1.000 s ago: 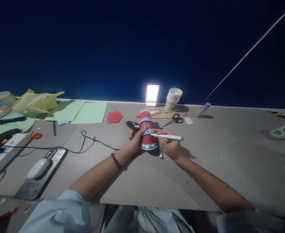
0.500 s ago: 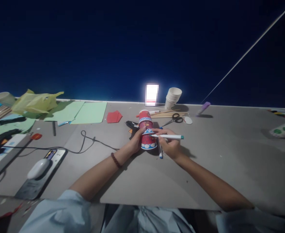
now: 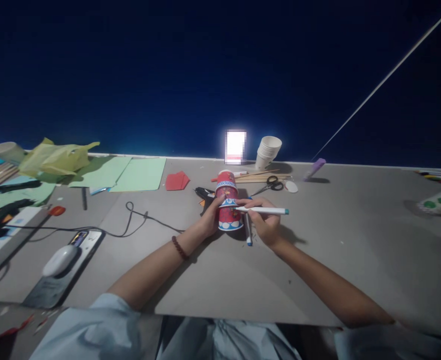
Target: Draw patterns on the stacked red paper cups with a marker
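Observation:
A stack of red, blue and white patterned paper cups (image 3: 228,217) stands in front of me, leaning slightly. My left hand (image 3: 212,217) grips the stack from its left side, the thumb pressed on the middle. In my right hand (image 3: 267,222) is a white marker (image 3: 269,211) with a teal end, held like a pen. Its tip meets the right side of the cups or lies very close to it. A second white marker (image 3: 248,232) with a blue end lies on the table beneath my right hand. Just behind the cups lies a black glue gun (image 3: 204,196), partly hidden.
Behind the cups lie wooden sticks (image 3: 258,178), scissors (image 3: 275,184) and stacked white cups (image 3: 268,151). Red paper (image 3: 177,181), green sheets (image 3: 140,174) and a yellow bag (image 3: 55,159) are further left. A cord (image 3: 119,234) runs to a power strip (image 3: 14,242). A phone (image 3: 51,290) lies front left.
My right hand and the marker have shifted very slightly to the right, the marker lying a little flatter. The left hand keeps its hold on the cups.

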Demonstrator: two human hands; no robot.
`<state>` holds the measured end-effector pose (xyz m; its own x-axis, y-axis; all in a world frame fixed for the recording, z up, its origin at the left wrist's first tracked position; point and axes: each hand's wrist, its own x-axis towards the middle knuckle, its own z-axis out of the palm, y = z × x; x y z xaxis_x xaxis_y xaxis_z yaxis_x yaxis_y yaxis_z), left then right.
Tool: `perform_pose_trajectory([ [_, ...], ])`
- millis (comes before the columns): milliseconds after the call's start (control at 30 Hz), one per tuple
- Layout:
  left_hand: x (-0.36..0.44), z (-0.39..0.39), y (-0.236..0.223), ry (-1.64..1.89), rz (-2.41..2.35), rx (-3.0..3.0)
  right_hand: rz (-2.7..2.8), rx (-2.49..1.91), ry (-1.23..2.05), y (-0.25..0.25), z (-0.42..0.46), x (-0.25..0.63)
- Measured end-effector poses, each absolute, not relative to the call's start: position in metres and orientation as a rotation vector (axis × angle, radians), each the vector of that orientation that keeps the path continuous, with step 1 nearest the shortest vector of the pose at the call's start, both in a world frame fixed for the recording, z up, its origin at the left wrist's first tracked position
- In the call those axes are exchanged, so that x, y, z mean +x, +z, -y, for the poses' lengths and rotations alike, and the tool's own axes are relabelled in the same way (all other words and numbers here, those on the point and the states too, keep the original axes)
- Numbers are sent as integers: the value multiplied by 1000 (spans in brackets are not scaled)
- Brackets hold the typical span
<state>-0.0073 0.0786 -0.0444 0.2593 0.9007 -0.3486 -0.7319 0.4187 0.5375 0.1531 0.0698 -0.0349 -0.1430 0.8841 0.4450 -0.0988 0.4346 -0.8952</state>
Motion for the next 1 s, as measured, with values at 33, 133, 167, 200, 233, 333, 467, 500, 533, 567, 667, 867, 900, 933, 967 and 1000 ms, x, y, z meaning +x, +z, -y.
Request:
perform_pose_trajectory([
  [33, -7, -79, -44, 1128, -673, 292, 1461, -733, 1007, -35, -70, 153],
  [133, -6, -79, -43, 1145, -666, 296, 1462, -725, 1013, -36, -70, 154],
  [167, -6, -79, -43, 1154, -665, 296, 1461, -723, 1010, -37, -70, 154],
  [200, -6, -78, -43, 1159, -666, 294, 1464, -723, 1002, -37, -70, 154],
  [233, -6, -78, -42, 1161, -668, 293, 1473, -724, 990, -36, -70, 154],
  [333, -7, -77, -42, 1132, -674, 296, 1539, -724, 927, -33, -69, 154],
  [467, -8, -77, -44, 1102, -684, 295, 1642, -707, 764, -28, -67, 154],
  [500, -8, -77, -44, 1104, -689, 289, 1659, -703, 719, -27, -67, 155],
  [533, -8, -78, -45, 1107, -694, 283, 1674, -702, 681, -26, -67, 155],
  [567, -9, -78, -45, 1110, -698, 277, 1688, -701, 653, -26, -66, 155],
  [667, -9, -78, -45, 1110, -696, 273, 1721, -697, 612, -25, -67, 155],
  [867, -8, -77, -42, 1116, -707, 264, 1796, -702, 428, -22, -65, 154],
  [900, -8, -77, -42, 1117, -712, 260, 1803, -699, 404, -21, -65, 154],
  [933, -8, -77, -41, 1117, -717, 258, 1805, -694, 386, -21, -65, 154],
  [967, -8, -77, -41, 1118, -720, 258, 1805, -690, 373, -20, -65, 153],
  [1000, -8, -77, -41, 1119, -723, 261, 1804, -688, 364, -20, -65, 153],
])
